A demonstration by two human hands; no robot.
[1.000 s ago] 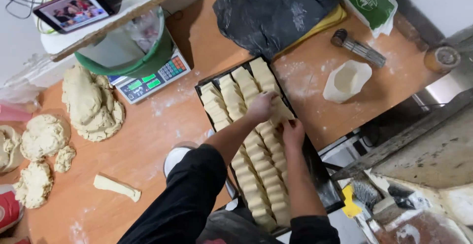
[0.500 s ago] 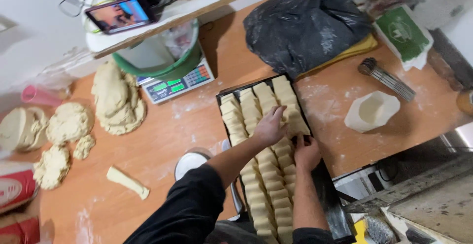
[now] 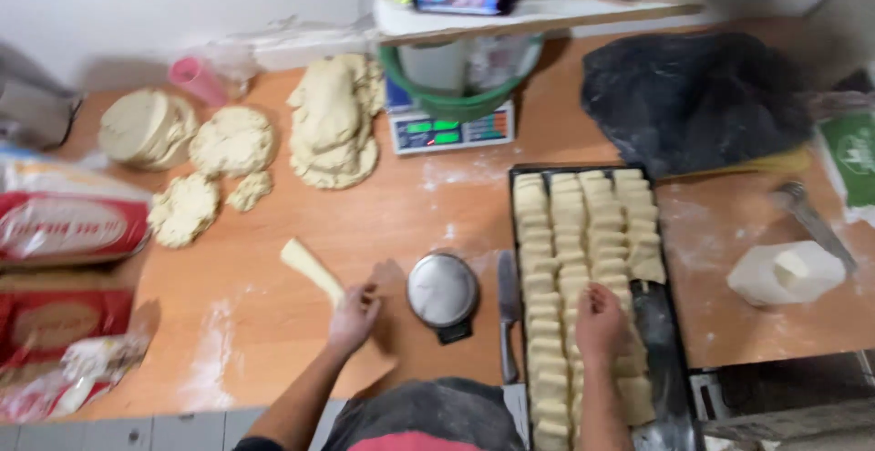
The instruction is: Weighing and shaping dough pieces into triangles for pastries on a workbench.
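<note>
- Pale strip of dough [image 3: 310, 269] on wooden table [image 3: 383, 223], one end pinched in left hand [image 3: 354, 316], fingers curled round it; rest of strip slanting up and away to that hand's left.
- Round metal lid [image 3: 442, 289] just right of left hand, not touching it.
- Knife [image 3: 508, 310] lying between lid and black tray [image 3: 673, 360], blade pointing away from body.
- Right hand [image 3: 597, 323] palm down, fingers loosely bent, resting on dough pieces [image 3: 583, 223] in tray; nothing gripped as far as visible.
- Dough pieces in close rows, filling tray ahead of and behind right hand.
- Dough lumps [image 3: 333, 123] and digital scale [image 3: 453, 130] well beyond left hand, at far side of table.
- White block [image 3: 784, 273] on table, right of tray.
</note>
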